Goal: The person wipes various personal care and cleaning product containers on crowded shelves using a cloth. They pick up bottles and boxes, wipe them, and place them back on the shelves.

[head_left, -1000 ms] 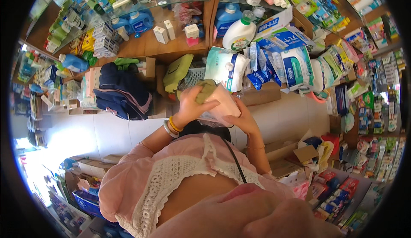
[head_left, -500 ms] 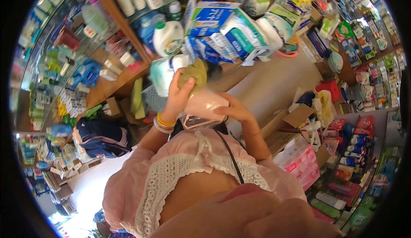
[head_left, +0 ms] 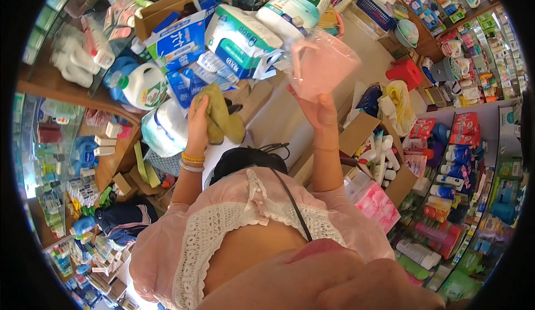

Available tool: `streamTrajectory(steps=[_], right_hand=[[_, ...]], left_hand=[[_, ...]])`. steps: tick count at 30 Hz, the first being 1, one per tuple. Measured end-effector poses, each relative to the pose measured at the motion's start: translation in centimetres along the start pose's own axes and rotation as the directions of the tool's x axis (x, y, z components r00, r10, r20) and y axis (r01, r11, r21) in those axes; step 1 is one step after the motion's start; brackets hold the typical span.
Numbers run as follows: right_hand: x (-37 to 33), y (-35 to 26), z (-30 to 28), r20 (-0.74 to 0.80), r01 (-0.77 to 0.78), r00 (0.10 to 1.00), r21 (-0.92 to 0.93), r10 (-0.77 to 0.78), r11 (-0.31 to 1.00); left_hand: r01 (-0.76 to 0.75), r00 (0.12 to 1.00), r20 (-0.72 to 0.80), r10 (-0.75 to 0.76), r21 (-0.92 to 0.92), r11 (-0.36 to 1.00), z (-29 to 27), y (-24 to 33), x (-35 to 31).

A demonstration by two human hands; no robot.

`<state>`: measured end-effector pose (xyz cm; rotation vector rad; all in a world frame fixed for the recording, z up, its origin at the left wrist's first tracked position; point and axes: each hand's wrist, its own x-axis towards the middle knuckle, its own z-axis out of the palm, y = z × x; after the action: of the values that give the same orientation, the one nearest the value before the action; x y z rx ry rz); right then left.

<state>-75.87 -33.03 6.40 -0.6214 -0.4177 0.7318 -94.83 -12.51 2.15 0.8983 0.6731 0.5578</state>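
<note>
My left hand is closed on an olive-green cloth, which hangs bunched and folded from the fingers. Out in front, my right hand grips a pink plastic mug by its lower part. The mug is in clear, shiny wrap, and a handle shows on its left side. The two hands are well apart. A wrapped white-and-teal pack is close beside my left hand. Past the cloth lies a green-and-white wrapped pack.
At the far left are a white jug with a green cap and a blue box. Right of me stand an open carton of tubes, a pink floral box and a red stool. Crowded shelves line both sides.
My hands have moved apart. The right has carried the wrapped mug up and to the right, away from the cloth; the left has gone left and down with the cloth. The view has shifted.
</note>
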Motion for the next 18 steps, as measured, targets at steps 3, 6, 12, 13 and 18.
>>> streamTrajectory(steps=[3, 6, 12, 13, 18], right_hand=[[2.7, -0.5, -1.9, -0.013, -0.018, 1.0, -0.182, 0.016, 0.983], [4.6, 0.4, -2.8, -0.059, -0.118, 0.993, -0.301, 0.105, 0.947], [7.7, 0.8, -4.7, -0.167, -0.227, 0.972, -0.482, 0.166, 0.846], [8.1, 0.0, -5.0, -0.175, -0.234, 0.97, -0.478, 0.169, 0.846], [9.8, -4.5, -11.5, -0.258, -0.272, 0.95, -0.409, 0.176, 0.871]], left_hand=[[0.036, 0.999, 0.02, -0.035, -0.015, 0.999, 1.8, -0.7, 2.7], [-0.025, 0.997, 0.072, 0.023, 0.025, 0.999, 4.8, -1.4, 5.2], [-0.33, 0.925, 0.277, 0.26, 0.247, 0.911, 12.1, -3.2, 11.4], [-0.313, 0.924, 0.318, 0.214, 0.301, 0.901, 13.2, -2.8, 12.7], [-0.293, 0.861, 0.508, -0.027, 0.538, 0.79, 19.7, -2.8, 17.7]])
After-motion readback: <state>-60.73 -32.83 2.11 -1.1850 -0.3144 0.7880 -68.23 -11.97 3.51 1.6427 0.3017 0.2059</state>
